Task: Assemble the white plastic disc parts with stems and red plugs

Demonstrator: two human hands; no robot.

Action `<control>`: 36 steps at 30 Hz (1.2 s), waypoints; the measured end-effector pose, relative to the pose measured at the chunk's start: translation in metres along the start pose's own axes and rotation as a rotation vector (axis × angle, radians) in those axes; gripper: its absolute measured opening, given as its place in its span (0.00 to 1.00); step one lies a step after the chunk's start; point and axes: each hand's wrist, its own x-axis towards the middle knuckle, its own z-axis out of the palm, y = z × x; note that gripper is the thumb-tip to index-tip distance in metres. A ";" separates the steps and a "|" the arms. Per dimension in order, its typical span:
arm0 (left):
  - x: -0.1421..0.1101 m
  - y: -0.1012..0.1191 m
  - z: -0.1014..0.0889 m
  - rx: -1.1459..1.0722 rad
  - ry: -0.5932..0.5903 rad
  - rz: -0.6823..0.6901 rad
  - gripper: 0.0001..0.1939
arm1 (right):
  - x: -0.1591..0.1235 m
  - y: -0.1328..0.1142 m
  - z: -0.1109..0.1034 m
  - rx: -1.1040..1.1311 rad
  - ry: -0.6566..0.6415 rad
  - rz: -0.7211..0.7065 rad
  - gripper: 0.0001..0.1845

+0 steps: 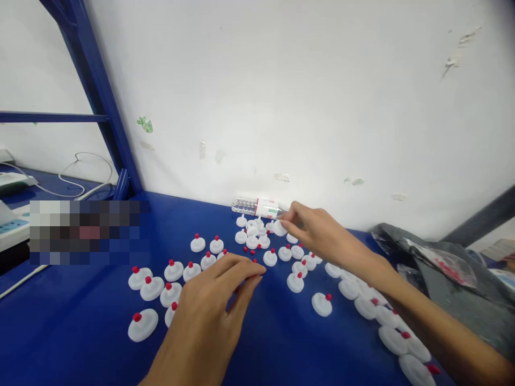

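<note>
Several white round caps with red tips (173, 271) lie spread over a blue table (80, 332). My left hand (209, 316) hovers low over the caps in the middle, fingers drawn together near a small red piece (255, 261); what is between them is hidden. My right hand (317, 230) reaches further back, fingertips pinching at a white cap (279, 228) beside a clear plastic bottle (257, 206) lying on its side against the wall.
A white wall rises right behind the table. A grey and black plastic bag (442, 268) lies at the right. A blue frame post (100, 91) stands at the left, with white cables (80, 177) and a white device (12, 182) beyond it.
</note>
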 end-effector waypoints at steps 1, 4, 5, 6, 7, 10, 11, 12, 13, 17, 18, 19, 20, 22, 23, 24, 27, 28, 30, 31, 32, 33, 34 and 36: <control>0.001 0.000 -0.002 -0.017 0.014 -0.015 0.11 | -0.010 -0.005 -0.008 0.129 -0.013 -0.004 0.09; 0.002 -0.003 -0.005 -0.059 0.023 -0.049 0.11 | -0.038 -0.019 -0.019 0.376 -0.088 0.031 0.09; 0.002 -0.003 -0.004 -0.071 0.025 -0.047 0.11 | -0.044 -0.023 -0.018 0.417 -0.109 0.037 0.09; 0.002 -0.004 -0.003 -0.082 0.022 -0.045 0.11 | -0.049 -0.026 -0.016 0.439 -0.135 0.037 0.08; 0.002 -0.004 -0.003 -0.094 0.014 -0.044 0.11 | -0.052 -0.028 -0.012 0.449 -0.163 0.033 0.08; 0.004 -0.004 0.000 -0.147 -0.004 -0.071 0.11 | -0.055 -0.031 -0.003 0.477 -0.259 0.026 0.10; 0.004 -0.004 0.000 -0.169 -0.005 -0.083 0.12 | -0.054 -0.031 -0.001 0.504 -0.291 0.032 0.11; 0.004 -0.004 0.000 -0.187 -0.006 -0.093 0.12 | -0.054 -0.030 0.001 0.540 -0.325 0.043 0.11; 0.004 -0.004 0.001 -0.199 -0.002 -0.101 0.13 | -0.053 -0.029 0.002 0.584 -0.362 0.053 0.12; 0.002 -0.006 0.005 -0.183 0.000 -0.087 0.12 | -0.054 -0.025 0.005 0.749 -0.508 0.078 0.09; 0.001 -0.006 0.006 -0.178 -0.007 -0.079 0.11 | -0.054 -0.025 0.005 0.769 -0.520 0.084 0.08; 0.001 -0.007 0.007 -0.175 -0.018 -0.071 0.11 | -0.055 -0.024 0.006 0.773 -0.522 0.090 0.08; 0.001 -0.007 0.008 -0.176 -0.035 -0.068 0.11 | -0.055 -0.024 0.007 0.767 -0.518 0.099 0.08; 0.001 -0.007 0.010 -0.188 -0.068 -0.067 0.11 | -0.054 -0.023 0.008 0.763 -0.507 0.112 0.09; 0.002 -0.007 0.010 -0.197 -0.084 -0.066 0.10 | -0.053 -0.022 0.008 0.772 -0.510 0.118 0.10; 0.002 -0.007 0.010 -0.207 -0.099 -0.062 0.10 | -0.053 -0.022 0.008 0.790 -0.520 0.125 0.12; 0.002 -0.006 0.010 -0.237 -0.144 -0.064 0.11 | -0.050 -0.019 0.010 0.878 -0.551 0.153 0.15; 0.001 -0.006 0.010 -0.246 -0.169 -0.072 0.12 | -0.050 -0.019 0.011 0.910 -0.563 0.163 0.16; 0.000 -0.006 0.010 -0.263 -0.225 -0.080 0.14 | -0.049 -0.018 0.012 0.982 -0.577 0.180 0.18; 0.000 -0.006 0.010 -0.270 -0.250 -0.080 0.14 | -0.049 -0.018 0.012 1.014 -0.583 0.191 0.20; -0.001 -0.006 0.009 -0.275 -0.273 -0.079 0.15 | -0.050 -0.018 0.013 1.041 -0.592 0.200 0.21; -0.001 -0.006 0.009 -0.280 -0.287 -0.077 0.15 | -0.050 -0.018 0.013 1.066 -0.599 0.206 0.22; -0.001 -0.005 0.010 -0.281 -0.298 -0.072 0.15 | -0.049 -0.017 0.014 1.085 -0.599 0.208 0.23; -0.001 -0.004 0.011 -0.269 -0.301 -0.060 0.14 | -0.049 -0.016 0.014 1.094 -0.593 0.198 0.24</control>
